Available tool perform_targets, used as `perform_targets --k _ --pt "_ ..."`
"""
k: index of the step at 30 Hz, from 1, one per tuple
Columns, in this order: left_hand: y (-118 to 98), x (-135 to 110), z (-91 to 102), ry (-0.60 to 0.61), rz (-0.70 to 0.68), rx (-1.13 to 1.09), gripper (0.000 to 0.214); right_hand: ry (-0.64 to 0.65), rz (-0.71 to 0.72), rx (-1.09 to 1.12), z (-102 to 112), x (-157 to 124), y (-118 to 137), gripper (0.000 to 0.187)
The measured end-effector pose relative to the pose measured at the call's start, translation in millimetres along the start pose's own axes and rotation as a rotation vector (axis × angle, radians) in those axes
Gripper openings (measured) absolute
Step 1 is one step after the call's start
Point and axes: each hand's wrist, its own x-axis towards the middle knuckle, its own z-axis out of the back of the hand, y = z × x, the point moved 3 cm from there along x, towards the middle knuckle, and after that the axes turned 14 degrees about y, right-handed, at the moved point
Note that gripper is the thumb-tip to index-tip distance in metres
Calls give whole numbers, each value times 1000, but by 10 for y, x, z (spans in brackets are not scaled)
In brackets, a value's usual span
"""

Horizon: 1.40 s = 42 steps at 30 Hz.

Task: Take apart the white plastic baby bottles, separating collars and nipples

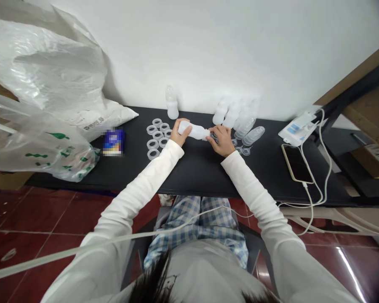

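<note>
My left hand is wrapped round the body of a white baby bottle, which lies tilted on its side with its neck to the right. At the bottle's mouth, the thumb and fingers of my right hand are pinched together; any small part between them is hidden. Several white ring collars lie flat on the table near my left hand. Clear silicone nipples are beside my right hand, partly covered by it. Behind them stand several white bottles and clear domed caps.
A capped bottle stands by the wall on the black table. On the left are plastic bags and a blue box. To the right lie a phone, a white power strip and looping cables.
</note>
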Motion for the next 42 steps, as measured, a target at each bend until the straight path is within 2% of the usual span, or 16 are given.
perform_targets --k 7,15,20,23,25,29,31,34,42 --pt "-97 12 -53 174 -276 117 77 -6 -14 24 -27 -9 -90 56" --pt "-132 -45 -60 199 -432 206 65 -20 -23 58 -13 -16 -106 66" --pt "-168 -70 -58 160 -379 241 69 -57 -52 33 9 -19 -68 63" --pt "-146 -68 -35 90 -341 192 66 -98 -131 -12 63 -12 -48 56" --pt "-89 -34 -5 21 -301 147 66 -193 -245 -51 143 -18 -73 50" --pt "100 78 60 -94 -196 15 68 -449 -589 -139 337 -90 -248 36" --pt "180 117 74 -113 -166 -28 67 -499 -736 -170 399 -135 -367 34" --pt "234 133 68 -103 -143 -42 66 -496 -869 -172 435 -189 -522 39" --pt "219 111 59 -98 -106 -28 67 -495 -885 -167 434 -206 -592 39"
